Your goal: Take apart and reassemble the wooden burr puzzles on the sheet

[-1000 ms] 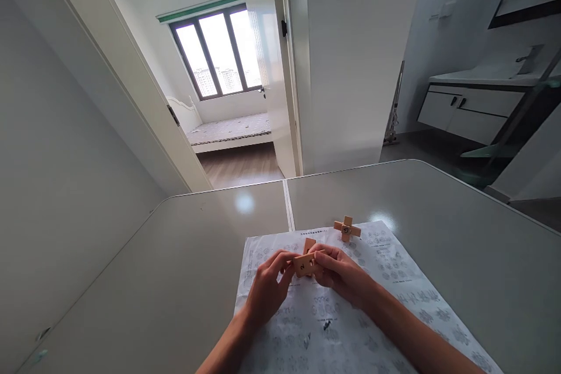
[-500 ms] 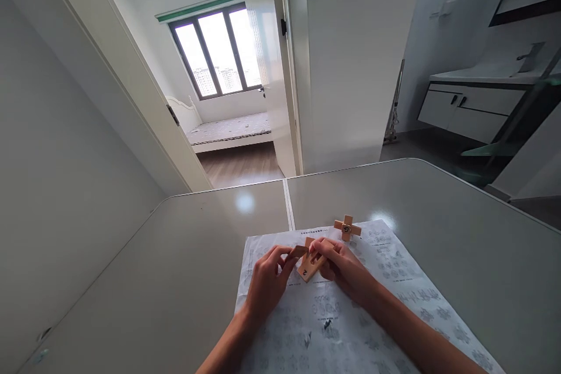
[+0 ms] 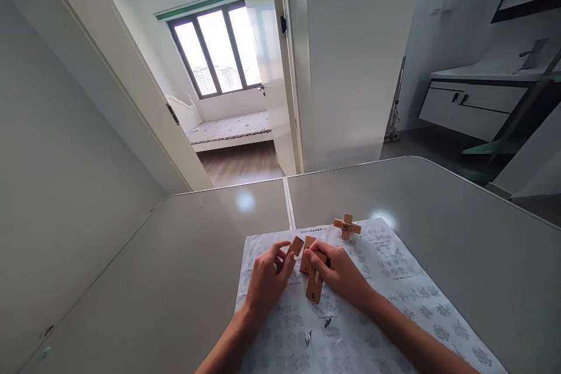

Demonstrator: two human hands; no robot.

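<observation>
My left hand (image 3: 269,274) pinches a small wooden puzzle piece (image 3: 295,245) between thumb and fingers, tilted up over the printed sheet. In my right hand (image 3: 339,269) is a slotted wooden puzzle piece (image 3: 314,289) marked "2", its lower end pointing toward me. Just behind it is another wooden piece (image 3: 305,263) marked "1"; whether my right fingers grip that one too is hidden. Beyond my right hand, an assembled wooden cross puzzle (image 3: 346,227) rests at the sheet's far edge.
The printed instruction sheet (image 3: 372,315), with rows of small diagrams, lies on a glossy grey table (image 3: 175,280). A pale seam strip (image 3: 288,204) crosses the tabletop. Past the table are a doorway with a bed (image 3: 232,127) and a washbasin cabinet (image 3: 473,102).
My right hand has turned the "2" piece so that it points toward me, uncovering more of the "1" piece. The left hand's piece has tilted upward and apart from it.
</observation>
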